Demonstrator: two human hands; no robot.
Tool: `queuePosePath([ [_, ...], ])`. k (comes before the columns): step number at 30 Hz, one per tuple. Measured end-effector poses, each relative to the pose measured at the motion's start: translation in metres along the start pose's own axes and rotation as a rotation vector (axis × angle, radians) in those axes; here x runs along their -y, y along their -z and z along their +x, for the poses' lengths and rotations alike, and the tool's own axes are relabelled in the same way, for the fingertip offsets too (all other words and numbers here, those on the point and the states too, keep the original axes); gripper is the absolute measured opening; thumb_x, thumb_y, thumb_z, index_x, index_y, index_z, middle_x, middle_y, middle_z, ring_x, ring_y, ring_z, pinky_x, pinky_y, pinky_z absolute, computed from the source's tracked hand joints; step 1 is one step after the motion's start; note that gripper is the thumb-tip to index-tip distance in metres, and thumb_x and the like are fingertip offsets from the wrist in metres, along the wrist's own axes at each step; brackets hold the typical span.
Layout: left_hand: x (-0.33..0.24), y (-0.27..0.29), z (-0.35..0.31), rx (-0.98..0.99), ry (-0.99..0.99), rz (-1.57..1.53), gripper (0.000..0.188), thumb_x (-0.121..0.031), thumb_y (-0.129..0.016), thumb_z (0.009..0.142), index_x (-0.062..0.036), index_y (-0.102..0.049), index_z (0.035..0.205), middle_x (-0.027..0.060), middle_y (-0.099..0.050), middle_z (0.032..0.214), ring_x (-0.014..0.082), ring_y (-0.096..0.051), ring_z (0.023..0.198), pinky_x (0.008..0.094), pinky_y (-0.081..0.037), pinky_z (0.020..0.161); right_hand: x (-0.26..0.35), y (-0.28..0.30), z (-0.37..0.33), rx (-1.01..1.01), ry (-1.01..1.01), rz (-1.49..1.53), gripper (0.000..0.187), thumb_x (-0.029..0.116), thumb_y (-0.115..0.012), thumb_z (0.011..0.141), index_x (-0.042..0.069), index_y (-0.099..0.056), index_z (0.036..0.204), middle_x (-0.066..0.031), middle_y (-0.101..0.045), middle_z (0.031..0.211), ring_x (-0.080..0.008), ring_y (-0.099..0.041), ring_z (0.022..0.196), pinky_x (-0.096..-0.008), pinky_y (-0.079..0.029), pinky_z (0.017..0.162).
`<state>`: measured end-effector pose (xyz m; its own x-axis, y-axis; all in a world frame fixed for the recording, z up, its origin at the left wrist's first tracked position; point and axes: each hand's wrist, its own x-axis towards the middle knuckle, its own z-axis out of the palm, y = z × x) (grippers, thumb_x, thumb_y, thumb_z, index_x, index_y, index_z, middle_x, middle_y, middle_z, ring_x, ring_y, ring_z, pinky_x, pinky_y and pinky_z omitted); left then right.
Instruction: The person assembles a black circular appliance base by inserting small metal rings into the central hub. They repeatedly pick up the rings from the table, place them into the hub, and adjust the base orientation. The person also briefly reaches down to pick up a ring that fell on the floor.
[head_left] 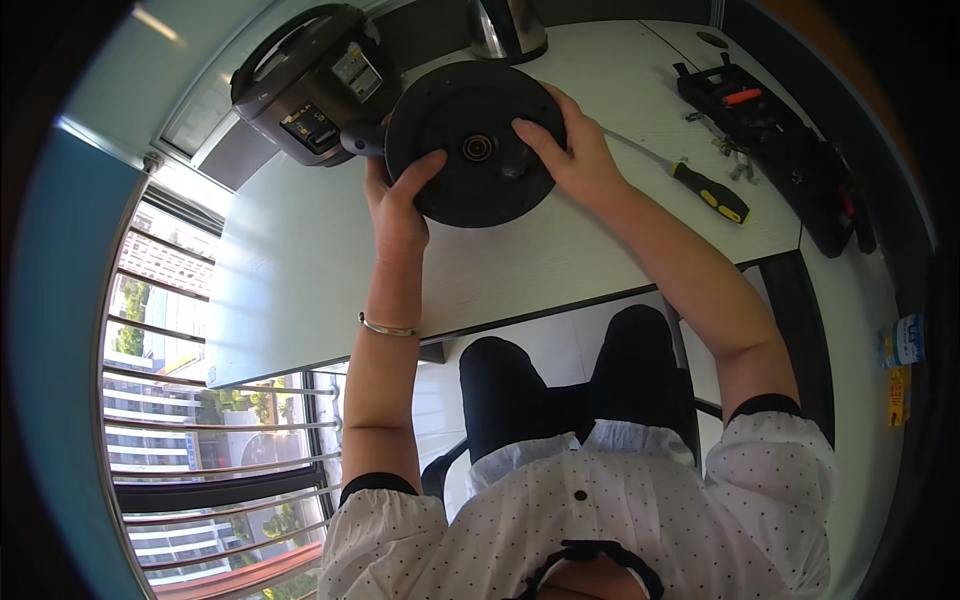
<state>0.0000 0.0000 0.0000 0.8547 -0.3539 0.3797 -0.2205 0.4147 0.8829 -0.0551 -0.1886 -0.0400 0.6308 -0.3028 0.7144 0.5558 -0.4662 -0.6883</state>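
Between my hands is what looks like an electric kettle [455, 190], its round black underside facing me with a ringed socket at the centre. A dark rounded part like a handle sticks out at its left; the body behind the disc is hidden. My left hand [400, 210] grips the lower left rim, thumb on the face and fingers mostly behind. On the right rim my right hand [588, 165] is closed, its thumb pressing the face near the socket. A screwdriver [712, 192] with a black and yellow handle lies on the table, right of my right hand.
The pale table [300, 280] carries a dark electric cooker [315, 85] at back left and a shiny steel vessel [505, 30] at the back. A black tool case [765, 130] lies at right, small metal pieces [738, 165] beside it. A barred window [220, 430] is at left.
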Motion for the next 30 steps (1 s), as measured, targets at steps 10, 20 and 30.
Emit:
queuePosePath([
  [10, -0.001, 0.001, 0.001, -0.024, 0.006, -0.014, 0.067, -0.001, -0.069, 0.065, 0.0052, -0.041, 0.126, 0.0154, -0.055, 0.114, 0.0253, -0.053, 0.108, 0.0334, -0.041, 0.095, 0.003, -0.002, -0.001, -0.025, 0.008, -0.017, 0.058, 0.032, -0.061, 0.086, -0.004, -0.042, 0.126, -0.022, -0.064, 0.1, -0.0316, -0.064, 0.094, -0.0343, -0.049, 0.082],
  [20, -0.003, 0.003, 0.006, -0.039, 0.019, -0.028, 0.064, -0.002, -0.07, 0.065, 0.0056, -0.044, 0.123, 0.0148, -0.057, 0.112, 0.0248, -0.055, 0.105, 0.0329, -0.041, 0.095, -0.008, 0.001, -0.001, 0.066, -0.034, 0.102, 0.067, 0.03, -0.065, 0.084, -0.003, -0.035, 0.134, -0.0212, -0.061, 0.109, -0.0297, -0.061, 0.1, -0.0335, -0.046, 0.088],
  [30, -0.003, 0.003, 0.008, -0.065, 0.018, 0.01, 0.067, -0.003, -0.072, 0.063, 0.0054, -0.045, 0.124, 0.0144, -0.058, 0.11, 0.0246, -0.056, 0.103, 0.0324, -0.042, 0.094, -0.005, 0.003, -0.001, 0.077, -0.086, 0.216, 0.069, 0.026, -0.066, 0.084, -0.005, -0.032, 0.135, -0.0199, -0.059, 0.113, -0.0235, -0.059, 0.103, -0.0309, -0.045, 0.09],
])
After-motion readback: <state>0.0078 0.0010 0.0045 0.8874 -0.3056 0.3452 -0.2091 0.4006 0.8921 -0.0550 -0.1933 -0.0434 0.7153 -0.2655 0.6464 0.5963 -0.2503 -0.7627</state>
